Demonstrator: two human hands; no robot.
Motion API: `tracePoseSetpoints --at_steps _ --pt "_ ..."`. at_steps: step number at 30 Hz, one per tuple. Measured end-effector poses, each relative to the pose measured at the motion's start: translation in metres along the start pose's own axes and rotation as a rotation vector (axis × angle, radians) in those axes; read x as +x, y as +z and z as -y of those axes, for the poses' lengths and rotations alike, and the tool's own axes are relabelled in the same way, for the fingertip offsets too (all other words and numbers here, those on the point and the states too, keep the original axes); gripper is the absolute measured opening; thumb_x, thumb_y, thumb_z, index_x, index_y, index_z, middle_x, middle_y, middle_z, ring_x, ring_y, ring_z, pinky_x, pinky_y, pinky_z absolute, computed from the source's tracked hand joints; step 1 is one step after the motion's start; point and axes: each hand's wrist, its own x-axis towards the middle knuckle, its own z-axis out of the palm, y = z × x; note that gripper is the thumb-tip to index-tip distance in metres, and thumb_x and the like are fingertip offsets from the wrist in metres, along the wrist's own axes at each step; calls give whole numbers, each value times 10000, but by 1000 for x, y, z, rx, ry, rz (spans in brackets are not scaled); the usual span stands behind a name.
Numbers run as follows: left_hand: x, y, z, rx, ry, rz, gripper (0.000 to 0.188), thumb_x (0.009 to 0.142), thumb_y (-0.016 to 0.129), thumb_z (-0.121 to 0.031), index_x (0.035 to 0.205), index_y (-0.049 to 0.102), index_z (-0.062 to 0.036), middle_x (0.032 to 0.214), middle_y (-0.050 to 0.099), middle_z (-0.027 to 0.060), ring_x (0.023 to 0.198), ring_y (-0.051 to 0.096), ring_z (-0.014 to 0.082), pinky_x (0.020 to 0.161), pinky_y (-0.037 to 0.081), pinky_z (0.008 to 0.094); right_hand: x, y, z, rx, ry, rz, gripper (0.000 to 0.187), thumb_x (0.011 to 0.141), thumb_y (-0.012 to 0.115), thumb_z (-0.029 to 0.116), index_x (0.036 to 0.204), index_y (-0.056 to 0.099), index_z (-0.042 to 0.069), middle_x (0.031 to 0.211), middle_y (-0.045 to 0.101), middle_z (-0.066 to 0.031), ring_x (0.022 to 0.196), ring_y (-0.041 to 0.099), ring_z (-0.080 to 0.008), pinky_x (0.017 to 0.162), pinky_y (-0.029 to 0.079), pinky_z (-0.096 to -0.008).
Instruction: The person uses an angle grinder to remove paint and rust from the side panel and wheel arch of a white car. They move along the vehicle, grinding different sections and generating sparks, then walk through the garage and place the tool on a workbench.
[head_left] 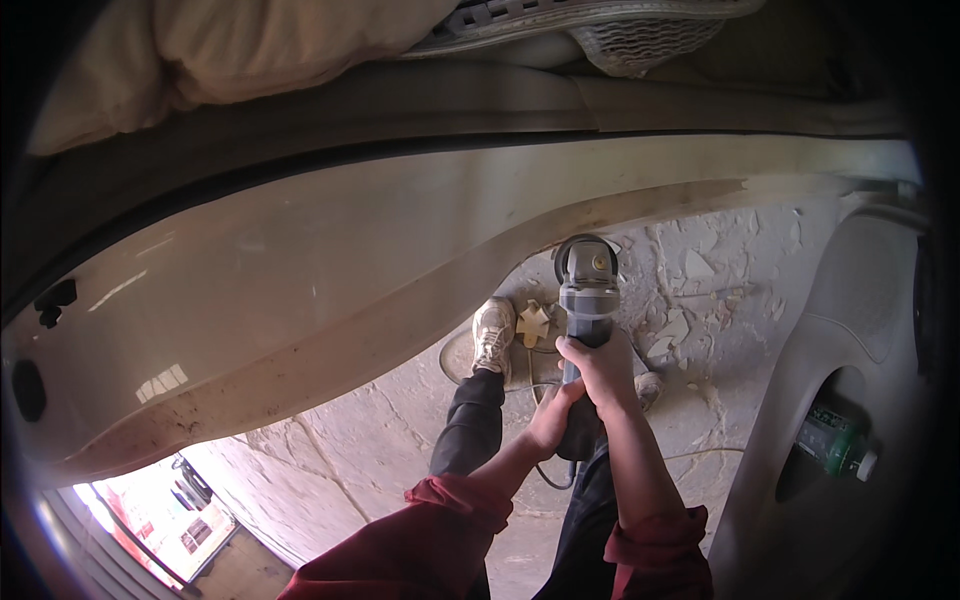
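Observation:
An angle grinder with a grey metal head and dark body points away from me, both hands on it. My right hand wraps the body just behind the head, fingers closed. Farther back, my left hand is closed around the rear of the body. The round disc and guard sit at the lower edge of a pale car sill, whose edge there is brownish and rough. Whether the disc touches the metal or is spinning, I cannot tell.
An open car door stands on the right with a green bottle in its pocket. A cord hangs from the grinder. Flakes litter the cracked floor. My shoe is beside a yellowish star-shaped piece. A seat is above.

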Motion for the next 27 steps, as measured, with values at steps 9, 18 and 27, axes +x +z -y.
tracePoseSetpoints --at_steps 9,18,27 --pt "-10 -9 9 -75 23 -116 472 962 477 -440 1110 654 -29 945 688 92 805 672 174 730 535 303 -2 12 -5 10 37 109 245 741 767 141 868 618 -6 734 662 -88 636 647 -180 609 510 -335" --pt "-3 13 1 -105 1 -91 461 965 469 -454 1060 655 -43 887 681 82 752 667 176 689 535 302 -1 -3 10 4 55 45 227 742 757 130 862 620 -5 727 648 -79 640 636 -174 609 511 -338" --pt "-21 11 -10 -94 -2 -167 484 966 486 -456 1032 657 -8 861 686 96 729 683 198 666 552 314 -3 8 4 66 90 158 218 740 758 146 858 645 1 742 654 -62 659 634 -163 618 505 -324"
